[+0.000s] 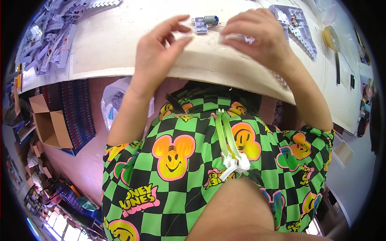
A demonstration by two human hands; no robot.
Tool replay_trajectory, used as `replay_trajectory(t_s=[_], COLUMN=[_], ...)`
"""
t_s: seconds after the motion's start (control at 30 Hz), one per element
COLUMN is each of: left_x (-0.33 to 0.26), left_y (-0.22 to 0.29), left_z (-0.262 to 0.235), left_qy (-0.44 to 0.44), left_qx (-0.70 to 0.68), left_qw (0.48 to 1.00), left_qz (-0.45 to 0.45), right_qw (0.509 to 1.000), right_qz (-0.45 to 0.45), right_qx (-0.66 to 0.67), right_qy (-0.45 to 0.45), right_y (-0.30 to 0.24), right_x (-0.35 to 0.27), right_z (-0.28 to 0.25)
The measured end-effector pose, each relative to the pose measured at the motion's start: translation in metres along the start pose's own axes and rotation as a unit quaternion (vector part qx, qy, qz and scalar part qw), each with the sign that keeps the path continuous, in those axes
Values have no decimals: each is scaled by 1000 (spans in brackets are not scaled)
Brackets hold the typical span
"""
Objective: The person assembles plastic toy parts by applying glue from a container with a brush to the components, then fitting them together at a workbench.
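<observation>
My left hand (161, 48) hovers over the beige board (120, 44) with thumb and fingers apart and nothing in them. My right hand (259, 38) is closed on a small white plastic part (241, 38) with thin wires showing at its fingertips. Just beyond both hands lies a small grey motor on a pale plastic mount (205, 22), flat on the board. It sits between the two hands and touches neither.
A heap of pale plastic toothed parts (52, 36) lies at the far left of the table, another group (295, 26) at the far right. A roll of yellow tape (330, 38) sits further right. Below the table stand an open cardboard box (48, 124) and a white plastic bag (114, 100).
</observation>
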State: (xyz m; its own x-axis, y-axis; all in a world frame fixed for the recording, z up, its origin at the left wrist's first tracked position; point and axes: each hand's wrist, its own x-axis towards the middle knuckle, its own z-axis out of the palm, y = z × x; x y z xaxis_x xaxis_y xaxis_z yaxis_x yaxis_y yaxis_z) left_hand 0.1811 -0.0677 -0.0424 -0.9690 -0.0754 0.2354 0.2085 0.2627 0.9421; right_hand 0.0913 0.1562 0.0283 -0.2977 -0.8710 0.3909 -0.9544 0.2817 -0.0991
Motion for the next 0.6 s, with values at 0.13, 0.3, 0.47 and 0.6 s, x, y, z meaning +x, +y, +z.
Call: replay_trajectory(t_s=[0.13, 0.3, 0.47, 0.6], left_x=[20, 31, 35, 38], left_y=[6, 8, -1, -6], left_z=[3, 15, 14, 13], left_qy=[61, 4, 7, 10], left_qx=[173, 241, 216, 206], left_qw=[975, 967, 972, 972], left_qz=[122, 86, 96, 111], right_qw=[990, 999, 998, 998], right_qz=[108, 24, 23, 26], right_qx=[-19, -36, -41, -40], right_qy=[-84, -20, -40, -49], right_y=[-5, 7, 12, 12], right_x=[20, 31, 33, 36], right_z=[-4, 17, 23, 24])
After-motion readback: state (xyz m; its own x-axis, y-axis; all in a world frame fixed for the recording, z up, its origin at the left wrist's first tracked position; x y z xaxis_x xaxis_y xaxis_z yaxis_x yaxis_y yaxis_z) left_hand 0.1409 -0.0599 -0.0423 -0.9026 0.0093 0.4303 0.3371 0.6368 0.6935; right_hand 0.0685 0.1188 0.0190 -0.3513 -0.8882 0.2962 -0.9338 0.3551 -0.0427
